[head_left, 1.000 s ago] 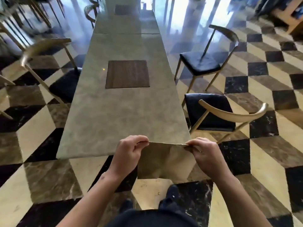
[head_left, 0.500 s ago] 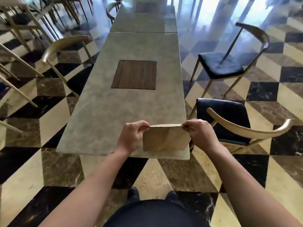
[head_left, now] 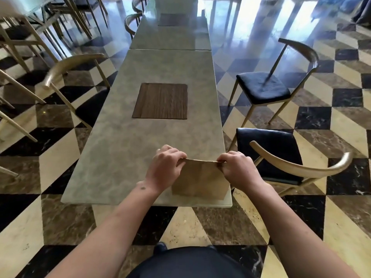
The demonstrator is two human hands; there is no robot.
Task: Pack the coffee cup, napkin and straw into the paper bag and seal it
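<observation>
One left hand [head_left: 164, 169] and one right hand [head_left: 237, 170] each pinch a top corner of a single brown paper bag [head_left: 198, 182], which stands on the near right corner of the grey table [head_left: 120, 157]. One wooden inlay square [head_left: 161, 101] lies at twelve o'clock from the bag; two black-cushioned chairs [head_left: 267, 149] stand at two o'clock.

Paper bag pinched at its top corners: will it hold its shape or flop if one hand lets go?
Probably floppy: the paper bag looks thin and creased, and it hangs from where the left hand and right hand pinch its top edge. It seems light. Its bottom edge is at the table near the edge, so it might tip.
</observation>
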